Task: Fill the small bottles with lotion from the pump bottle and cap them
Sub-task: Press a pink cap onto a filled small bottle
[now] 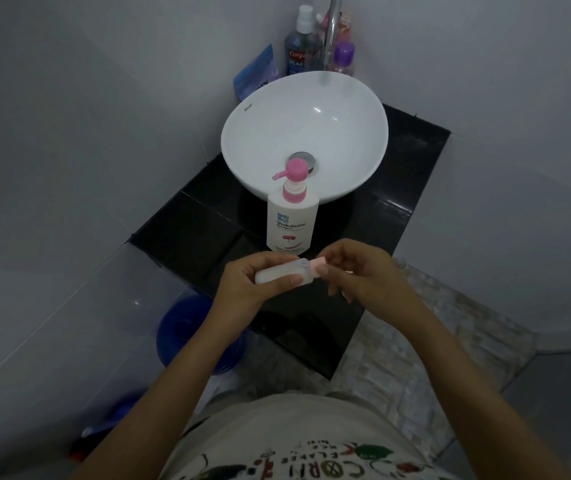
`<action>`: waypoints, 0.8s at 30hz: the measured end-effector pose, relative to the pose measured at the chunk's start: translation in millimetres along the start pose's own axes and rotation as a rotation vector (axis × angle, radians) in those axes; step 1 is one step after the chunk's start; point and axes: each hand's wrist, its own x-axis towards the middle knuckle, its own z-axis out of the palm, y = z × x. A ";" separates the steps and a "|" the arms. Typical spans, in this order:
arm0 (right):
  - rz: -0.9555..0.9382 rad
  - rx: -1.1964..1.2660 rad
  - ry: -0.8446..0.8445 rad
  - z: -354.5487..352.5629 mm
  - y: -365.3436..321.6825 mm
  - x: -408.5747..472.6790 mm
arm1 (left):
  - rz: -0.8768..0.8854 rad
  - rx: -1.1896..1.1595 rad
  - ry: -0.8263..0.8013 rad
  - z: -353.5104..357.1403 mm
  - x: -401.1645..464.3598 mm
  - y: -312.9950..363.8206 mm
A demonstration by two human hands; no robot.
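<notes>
The left hand (242, 282) grips a small bottle (279, 274) lying sideways, its long axis running left to right, open mouth facing the right hand (356, 271). That hand pinches a pink cap (318, 265) just beside the mouth. The bottle is translucent white, held above the tabletop (201, 230) edge. Just beyond stands the pump bottle (291, 223), white with pink pump, spout pointing left.

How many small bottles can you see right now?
1. The small bottle lies sideways in the left hand, its pink cap pinched by the right hand. Others may be out of view.
</notes>
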 end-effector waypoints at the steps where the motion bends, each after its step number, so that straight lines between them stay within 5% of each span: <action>1: 0.022 -0.007 0.018 0.5 0.4 0.4 | -0.003 0.008 -0.003 0.2 -0.2 -0.4; 24: 0.057 -0.022 0.110 8.5 7.9 -11.4 | 0.028 0.104 -0.009 13.3 -0.2 -21.0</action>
